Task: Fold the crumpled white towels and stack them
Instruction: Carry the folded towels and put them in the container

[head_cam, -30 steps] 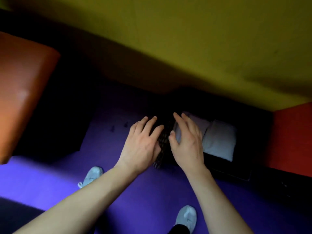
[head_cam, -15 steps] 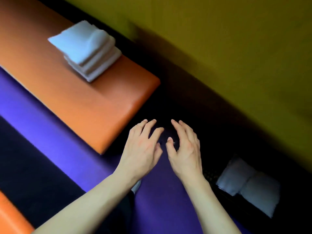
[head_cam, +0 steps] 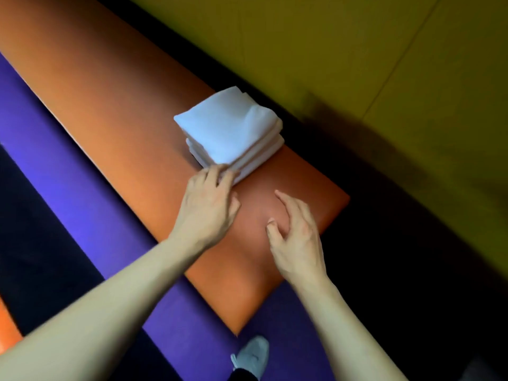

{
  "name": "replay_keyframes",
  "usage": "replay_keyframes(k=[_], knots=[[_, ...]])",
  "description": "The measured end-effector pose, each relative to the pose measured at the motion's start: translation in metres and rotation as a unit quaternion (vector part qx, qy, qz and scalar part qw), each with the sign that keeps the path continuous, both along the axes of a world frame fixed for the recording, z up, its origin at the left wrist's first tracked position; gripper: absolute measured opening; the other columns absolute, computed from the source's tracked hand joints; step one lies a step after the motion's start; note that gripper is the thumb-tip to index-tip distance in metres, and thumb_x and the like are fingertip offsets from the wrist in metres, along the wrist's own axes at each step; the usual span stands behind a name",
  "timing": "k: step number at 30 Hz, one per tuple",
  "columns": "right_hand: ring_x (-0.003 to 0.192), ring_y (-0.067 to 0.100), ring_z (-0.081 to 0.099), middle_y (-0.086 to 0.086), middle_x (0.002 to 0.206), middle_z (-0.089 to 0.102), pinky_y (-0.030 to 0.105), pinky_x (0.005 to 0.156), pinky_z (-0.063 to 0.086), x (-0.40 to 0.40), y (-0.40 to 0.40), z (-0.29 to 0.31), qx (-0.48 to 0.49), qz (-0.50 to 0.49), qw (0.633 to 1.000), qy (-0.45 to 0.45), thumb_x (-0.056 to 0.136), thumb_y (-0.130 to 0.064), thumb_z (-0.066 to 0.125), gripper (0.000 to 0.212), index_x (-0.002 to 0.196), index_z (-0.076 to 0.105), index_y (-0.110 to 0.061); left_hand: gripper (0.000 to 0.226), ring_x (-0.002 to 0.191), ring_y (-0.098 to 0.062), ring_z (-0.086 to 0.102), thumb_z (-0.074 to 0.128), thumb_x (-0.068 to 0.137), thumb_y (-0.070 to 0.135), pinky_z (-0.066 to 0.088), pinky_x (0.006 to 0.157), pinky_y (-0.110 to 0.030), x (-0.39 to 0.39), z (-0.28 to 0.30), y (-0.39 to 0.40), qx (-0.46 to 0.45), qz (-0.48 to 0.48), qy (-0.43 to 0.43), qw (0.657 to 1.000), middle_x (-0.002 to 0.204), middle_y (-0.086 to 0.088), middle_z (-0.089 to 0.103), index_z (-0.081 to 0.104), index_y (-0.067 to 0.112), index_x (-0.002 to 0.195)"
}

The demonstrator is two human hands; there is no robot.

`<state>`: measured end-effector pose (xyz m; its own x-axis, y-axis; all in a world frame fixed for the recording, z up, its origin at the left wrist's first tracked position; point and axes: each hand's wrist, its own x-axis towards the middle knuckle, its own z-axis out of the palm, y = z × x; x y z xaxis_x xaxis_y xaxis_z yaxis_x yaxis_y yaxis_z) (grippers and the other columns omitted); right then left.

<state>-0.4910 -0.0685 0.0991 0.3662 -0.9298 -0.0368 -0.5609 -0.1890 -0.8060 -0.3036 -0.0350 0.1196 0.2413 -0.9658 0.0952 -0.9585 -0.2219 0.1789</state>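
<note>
Here a neat stack of folded white towels (head_cam: pixel 229 133) sits on the orange table (head_cam: pixel 110 111), near its far edge; three or four layers show at the side, the exact count unclear. The left hand (head_cam: pixel 207 207) touches the stack's near corner with relaxed fingers. The right hand (head_cam: pixel 298 237) hovers just beside, fingers spread, holding nothing.

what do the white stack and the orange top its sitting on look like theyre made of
Stack: soft woven cloth, likely cotton towelling; matte white, with rounded folded edges and layers that sag slightly. The left hand touches its near corner.

Orange top: smooth with a faint sheen and rounded, padded-looking edges, so probably vinyl or faux leather over foam, though a painted board cannot be ruled out.
</note>
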Motion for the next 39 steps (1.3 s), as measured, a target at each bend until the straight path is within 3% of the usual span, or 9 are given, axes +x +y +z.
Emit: replay_keyframes(k=[5, 9, 14, 17, 25, 29, 32, 36, 39], knots=[[0.13, 0.021, 0.048, 0.0, 0.142, 0.046, 0.028, 0.109, 0.035, 0.07, -0.048, -0.015, 0.042, -0.032, 0.998, -0.022, 0.093, -0.029, 0.058, 0.06, 0.15, 0.041, -0.031, 0.053, 0.116, -0.046, 0.055, 0.045, 0.092, 0.027, 0.042, 0.093, -0.052, 0.103, -0.01, -0.089, -0.025, -0.013, -0.052, 0.998, 0.142, -0.022, 0.05, 0.05, 0.01, 0.142], [0.128, 0.025, 0.047, 0.002, 0.148, 0.032, 0.035, 0.106, 0.041, 0.111, -0.076, -0.025, 0.086, -0.054, 0.995, -0.015, 0.094, -0.051, 0.056, 0.067, 0.151, 0.022, -0.053, 0.079, 0.138, -0.044, 0.036, 0.062, 0.092, 0.049, 0.033, 0.107, -0.057, 0.155, -0.016, -0.141, 0.111, -0.042, -0.029, 0.992, 0.16, -0.017, 0.027, 0.024, 0.029, 0.158], [0.134, 0.032, 0.043, 0.009, 0.15, 0.029, 0.05, 0.108, 0.043, 0.144, -0.093, -0.04, 0.186, -0.059, 0.98, -0.023, 0.088, -0.068, 0.052, 0.073, 0.143, 0.004, -0.071, 0.106, 0.144, -0.027, 0.036, 0.062, 0.07, 0.081, 0.034, 0.116, -0.047, 0.191, -0.055, -0.162, 0.184, -0.001, 0.194, 0.964, 0.162, 0.0, 0.032, 0.016, 0.042, 0.157], [0.128, 0.036, 0.048, 0.014, 0.144, 0.041, 0.052, 0.106, 0.043, 0.158, -0.103, -0.048, 0.227, -0.071, 0.971, -0.005, 0.082, -0.08, 0.047, 0.078, 0.14, -0.005, -0.073, 0.099, 0.14, -0.011, 0.045, 0.073, 0.071, 0.076, 0.037, 0.117, -0.043, 0.197, -0.077, -0.162, 0.184, 0.026, 0.38, 0.906, 0.154, 0.019, 0.043, 0.024, 0.05, 0.153], [0.123, 0.027, 0.051, 0.01, 0.141, 0.04, 0.042, 0.104, 0.047, 0.164, -0.11, -0.066, 0.241, -0.119, 0.954, -0.13, 0.083, -0.056, 0.068, 0.081, 0.141, 0.013, -0.073, 0.077, 0.133, -0.009, 0.051, 0.071, 0.083, 0.064, 0.041, 0.112, -0.039, 0.177, -0.084, -0.143, 0.124, 0.066, 0.473, 0.87, 0.147, 0.022, 0.05, 0.032, 0.053, 0.148], [0.126, 0.006, 0.046, -0.007, 0.147, 0.043, 0.014, 0.095, 0.042, 0.13, -0.106, -0.07, 0.234, -0.095, 0.949, -0.188, 0.086, -0.03, 0.072, 0.077, 0.146, 0.032, -0.058, 0.068, 0.125, -0.015, 0.058, 0.067, 0.085, 0.053, 0.048, 0.101, -0.04, 0.149, -0.083, -0.109, 0.122, 0.097, 0.514, 0.844, 0.14, 0.018, 0.057, 0.035, 0.056, 0.145], [0.129, -0.006, 0.04, -0.022, 0.144, 0.042, -0.004, 0.091, 0.033, 0.092, -0.091, -0.065, 0.237, -0.074, 0.95, -0.191, 0.088, -0.019, 0.072, 0.075, 0.149, 0.038, -0.046, 0.071, 0.124, -0.007, 0.06, 0.073, 0.081, 0.051, 0.044, 0.11, -0.038, 0.12, -0.085, -0.066, 0.113, 0.113, 0.552, 0.818, 0.135, 0.02, 0.063, 0.043, 0.045, 0.145], [0.136, -0.009, 0.038, -0.029, 0.147, 0.042, 0.017, 0.116, 0.031, 0.038, -0.047, -0.065, 0.288, -0.037, 0.94, -0.179, 0.086, -0.026, 0.074, 0.076, 0.147, 0.037, -0.053, 0.06, 0.12, -0.003, 0.063, 0.075, 0.09, 0.022, 0.051, 0.101, -0.023, 0.059, -0.076, -0.009, 0.056, 0.138, 0.599, 0.787, 0.13, 0.015, 0.068, 0.05, 0.029, 0.143], [0.142, -0.007, 0.034, -0.026, 0.152, 0.041, 0.032, 0.123, 0.027, 0.001, -0.017, -0.061, 0.314, -0.019, 0.935, -0.161, 0.084, -0.035, 0.076, 0.075, 0.145, 0.038, -0.056, 0.06, 0.12, -0.01, 0.065, 0.078, 0.086, 0.02, 0.052, 0.104, -0.033, 0.013, -0.077, 0.037, 0.021, 0.183, 0.62, 0.763, 0.129, 0.008, 0.069, 0.054, 0.023, 0.14]])
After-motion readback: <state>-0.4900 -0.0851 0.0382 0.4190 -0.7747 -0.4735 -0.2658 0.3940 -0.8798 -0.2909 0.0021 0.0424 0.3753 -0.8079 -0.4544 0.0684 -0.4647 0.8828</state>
